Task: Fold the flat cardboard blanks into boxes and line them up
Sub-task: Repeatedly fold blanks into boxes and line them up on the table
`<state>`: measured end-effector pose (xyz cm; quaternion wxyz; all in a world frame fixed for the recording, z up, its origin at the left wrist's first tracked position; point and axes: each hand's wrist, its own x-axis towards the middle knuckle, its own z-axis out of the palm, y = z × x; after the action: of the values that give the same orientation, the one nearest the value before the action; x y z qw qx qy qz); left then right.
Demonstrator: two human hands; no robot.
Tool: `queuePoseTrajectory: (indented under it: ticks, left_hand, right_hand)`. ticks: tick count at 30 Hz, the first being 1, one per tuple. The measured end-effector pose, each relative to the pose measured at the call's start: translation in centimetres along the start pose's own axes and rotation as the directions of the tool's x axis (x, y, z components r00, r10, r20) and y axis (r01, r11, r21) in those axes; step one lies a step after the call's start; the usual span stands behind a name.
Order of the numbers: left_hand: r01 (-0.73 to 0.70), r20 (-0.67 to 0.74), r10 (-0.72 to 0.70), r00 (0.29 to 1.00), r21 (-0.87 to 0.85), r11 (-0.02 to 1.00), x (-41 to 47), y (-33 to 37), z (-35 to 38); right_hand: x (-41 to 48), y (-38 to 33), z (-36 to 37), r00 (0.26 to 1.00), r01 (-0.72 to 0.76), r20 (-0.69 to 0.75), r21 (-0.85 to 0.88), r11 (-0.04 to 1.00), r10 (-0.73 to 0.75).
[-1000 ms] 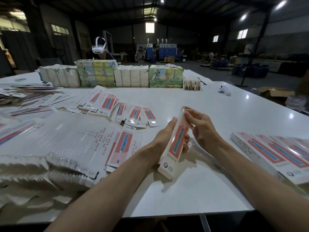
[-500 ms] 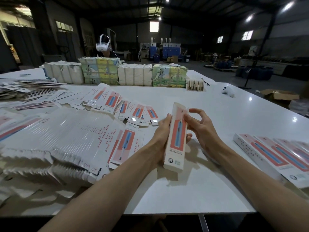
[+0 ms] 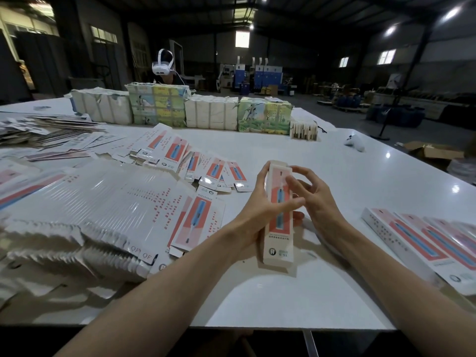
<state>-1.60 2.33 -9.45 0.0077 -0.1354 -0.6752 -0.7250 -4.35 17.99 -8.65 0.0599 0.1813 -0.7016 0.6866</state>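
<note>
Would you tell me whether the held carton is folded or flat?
Folded: the carton in the left hand shows front and side faces.
</note>
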Motion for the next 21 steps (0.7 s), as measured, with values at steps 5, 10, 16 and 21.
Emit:
queuePoseTrajectory:
  ticks: [5,10,16,21]
  left_hand:
    - [0.033,-0.033,-0.031,0.999,0.078,0.996,0.1,0.0,-0.2]
    - [0.083,-0.033,-0.080,0.996,0.115,0.990,0.1,0.2,-0.3]
    - [0.110,0.029,-0.115,0.993,0.133,0.985,-0.1,0.0,-0.1]
    - [0.072,0.130,-0.087,0.988,0.121,0.990,-0.2,-0.2,-0.1]
  right_hand:
    - [0.0,-0.2,0.0,0.999,0.030,0.026,-0.047,0.998,-0.029]
    - [0.0,0.1,0.2,0.999,0.035,0.026,-0.062,0.997,-0.034]
    - [1.0,0.8,-0.5,0.989,-0.035,-0.146,0.002,0.999,0.035]
    - [1.5,1.1,-1.3,0.993,-0.023,-0.118,0.026,0.999,0.026]
